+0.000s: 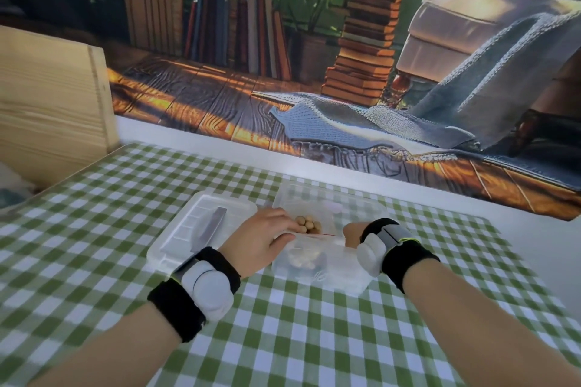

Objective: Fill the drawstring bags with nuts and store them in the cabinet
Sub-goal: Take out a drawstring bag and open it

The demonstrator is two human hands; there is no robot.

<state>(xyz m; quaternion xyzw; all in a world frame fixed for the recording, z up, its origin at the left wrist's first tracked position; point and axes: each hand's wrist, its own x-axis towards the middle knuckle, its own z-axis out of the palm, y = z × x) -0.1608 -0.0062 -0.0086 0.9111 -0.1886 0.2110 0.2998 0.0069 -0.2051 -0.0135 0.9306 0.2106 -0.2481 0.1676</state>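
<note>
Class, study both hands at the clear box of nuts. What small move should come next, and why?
Probably the left hand should close its fingers on the small heap of nuts. They lie right at its fingertips by the clear box, and the right hand sits at the other side, apparently steadying.

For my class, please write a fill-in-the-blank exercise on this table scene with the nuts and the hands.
The tablecloth is checked white and ____.
The hand nearest the nuts is the person's ____ one.
The cabinet at the table's left edge is made of ____.
Missing words: green; left; wood.
</note>
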